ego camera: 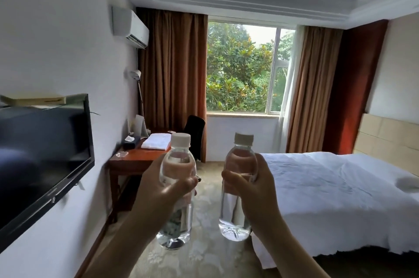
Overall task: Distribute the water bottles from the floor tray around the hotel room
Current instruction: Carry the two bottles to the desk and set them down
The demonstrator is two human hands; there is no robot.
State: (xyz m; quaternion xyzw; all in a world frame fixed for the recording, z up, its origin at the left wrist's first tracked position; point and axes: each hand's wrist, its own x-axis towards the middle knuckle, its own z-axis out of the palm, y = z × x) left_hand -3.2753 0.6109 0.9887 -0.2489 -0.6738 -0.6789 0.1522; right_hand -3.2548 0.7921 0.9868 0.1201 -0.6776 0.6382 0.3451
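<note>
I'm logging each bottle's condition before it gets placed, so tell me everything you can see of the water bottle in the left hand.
The left-hand bottle is clear plastic with a pale screw cap, still on, and no label that can be made out. It looks full of clear water nearly to the neck. It is held upright in the air, tilted slightly, over the patterned carpet. The left hand wraps its upper body, fingers showing through the water. It does not touch the other bottle.
</note>
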